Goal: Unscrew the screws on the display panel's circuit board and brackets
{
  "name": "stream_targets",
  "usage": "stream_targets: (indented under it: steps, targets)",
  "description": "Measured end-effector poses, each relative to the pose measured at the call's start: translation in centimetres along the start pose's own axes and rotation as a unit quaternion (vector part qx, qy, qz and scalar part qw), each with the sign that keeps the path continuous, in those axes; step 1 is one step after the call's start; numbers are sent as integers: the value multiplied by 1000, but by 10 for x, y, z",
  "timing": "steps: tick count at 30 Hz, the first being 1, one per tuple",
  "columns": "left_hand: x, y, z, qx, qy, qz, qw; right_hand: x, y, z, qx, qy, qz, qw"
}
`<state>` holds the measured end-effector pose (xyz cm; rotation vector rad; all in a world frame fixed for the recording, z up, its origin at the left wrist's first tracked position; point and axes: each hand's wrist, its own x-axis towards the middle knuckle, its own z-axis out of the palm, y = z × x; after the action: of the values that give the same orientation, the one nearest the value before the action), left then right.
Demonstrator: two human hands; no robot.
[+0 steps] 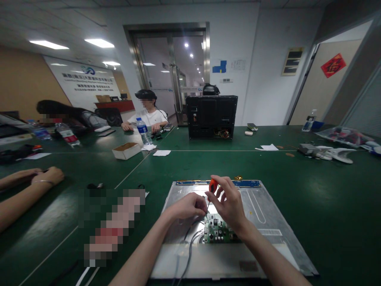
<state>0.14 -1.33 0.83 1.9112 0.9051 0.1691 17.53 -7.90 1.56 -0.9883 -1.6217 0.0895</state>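
Note:
My right hand [230, 202] grips the orange-and-black handle of a screwdriver [212, 186] between thumb and fingers. Its thin shaft points down at the upper left corner of a green circuit board [218, 228]. Beside that tip, my left hand [188, 206] is closed in a pinch; what lies between its fingertips, if anything, is too small to make out. Under the board is a large flat metal display panel [256, 216] with a blue strip [250, 183] along its far edge. Dark cables [191, 244] run from the board's left side toward me.
The green table [321, 190] holds a black device casing [212, 117], a small open box [126, 151], a water bottle [143, 131] and paper scraps [268, 147]. At left rest another person's hands [49, 176]. Across the table sits a person in white [149, 115].

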Motion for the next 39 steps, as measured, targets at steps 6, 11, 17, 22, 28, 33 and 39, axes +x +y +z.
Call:
stream_targets:
  steps: [6,11,17,22,28,33,39]
  targets:
    - [1,0,0,-4,8,1,1000,0,-1,0,-8,-5,-2,1000]
    - [4,-5,1,-28,1,7,1000,-2,-4,1,8,-28,-18,999]
    - [3,-4,0,-18,9,-5,1000,-3,0,2,-5,-1,-24,1000]
    - [3,-1,-1,-1,2,0,1000,0,-1,0,-12,1,-23,1000]
    - [2,-1,2,-12,8,4,1000,-2,-2,2,-8,0,-20,1000]
    - [2,-2,1,-14,8,5,1000,-4,1,5,2,0,-11,1000]
    - [2,-1,-1,-6,9,3,1000,-3,3,4,-8,8,-19,1000]
